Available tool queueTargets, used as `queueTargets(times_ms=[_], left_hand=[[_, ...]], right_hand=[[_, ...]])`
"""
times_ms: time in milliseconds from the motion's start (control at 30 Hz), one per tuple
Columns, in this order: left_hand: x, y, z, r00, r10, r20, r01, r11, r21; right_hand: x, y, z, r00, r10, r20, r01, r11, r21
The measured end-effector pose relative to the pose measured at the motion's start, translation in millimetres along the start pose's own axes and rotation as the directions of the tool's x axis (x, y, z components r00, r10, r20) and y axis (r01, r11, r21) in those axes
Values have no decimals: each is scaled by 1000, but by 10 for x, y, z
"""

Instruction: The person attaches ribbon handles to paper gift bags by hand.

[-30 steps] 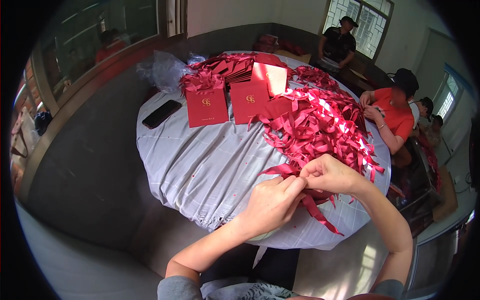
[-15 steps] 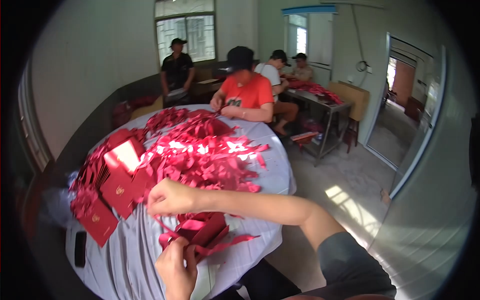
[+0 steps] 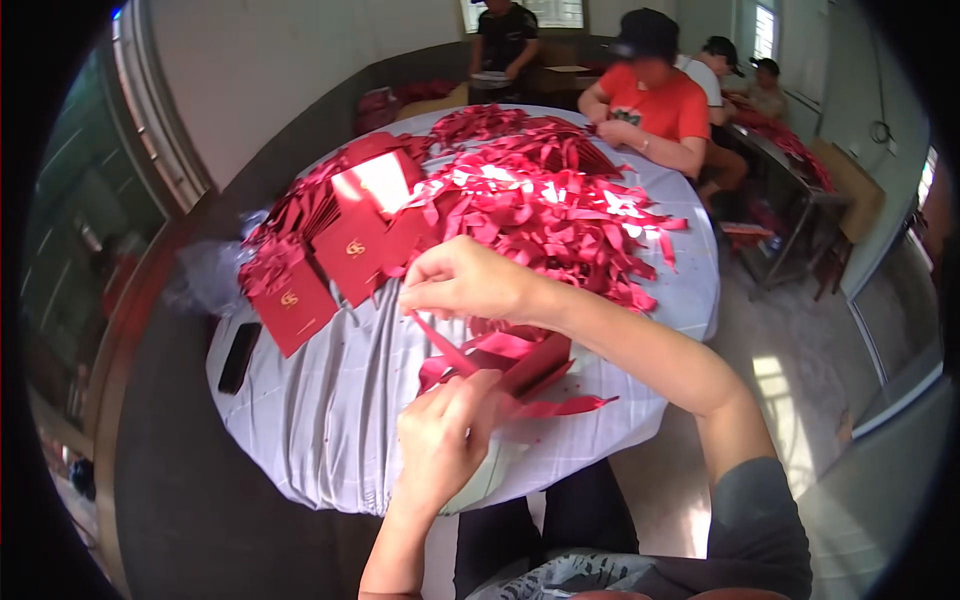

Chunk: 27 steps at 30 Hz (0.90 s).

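Observation:
A dark red ribbon (image 3: 440, 341) stretches taut between my two hands. My right hand (image 3: 462, 280) pinches its upper end, its arm reaching across from the right in a grey sleeve. Lower down, my left hand (image 3: 440, 432) is closed on the same ribbon, beside a dark red folded card piece (image 3: 540, 362) lying on the table with loose ribbon around it. A ribbon tail (image 3: 570, 406) trails to the right from behind my left fingers. Red cards with gold emblems, one of them a flat card (image 3: 292, 308), lie to the left of my right hand.
A large heap of red ribbons (image 3: 560, 215) covers the far side of the round table with a pale cloth (image 3: 300, 440). A black phone (image 3: 239, 358) lies at the left edge. Across the table sits a person in a red shirt (image 3: 660, 105); other people are farther back.
My view has swung left and down, so the table sits higher and farther right in the picture. Both hands still hold the ribbon, in much the same pose.

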<state>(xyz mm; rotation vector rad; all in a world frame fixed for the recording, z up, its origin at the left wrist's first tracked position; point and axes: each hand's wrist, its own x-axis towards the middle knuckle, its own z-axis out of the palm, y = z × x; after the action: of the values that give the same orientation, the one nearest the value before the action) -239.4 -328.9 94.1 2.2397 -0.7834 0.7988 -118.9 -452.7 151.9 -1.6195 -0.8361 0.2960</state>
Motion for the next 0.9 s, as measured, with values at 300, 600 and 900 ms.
queueTargets(times_ms=[300,600,900], left_hand=[[-73,-8,-55,1000,-14,13,14,999,35],[-68,132,-68,987,-157,42,154,985,74],[-67,-491,-64,923,-375,87,382,866,-321]], right_hand=[[46,34,132,997,-62,36,60,997,43],[220,178,214,942,-335,-22,333,940,-70],[-779,247,349,840,-447,-309,150,737,-659]])
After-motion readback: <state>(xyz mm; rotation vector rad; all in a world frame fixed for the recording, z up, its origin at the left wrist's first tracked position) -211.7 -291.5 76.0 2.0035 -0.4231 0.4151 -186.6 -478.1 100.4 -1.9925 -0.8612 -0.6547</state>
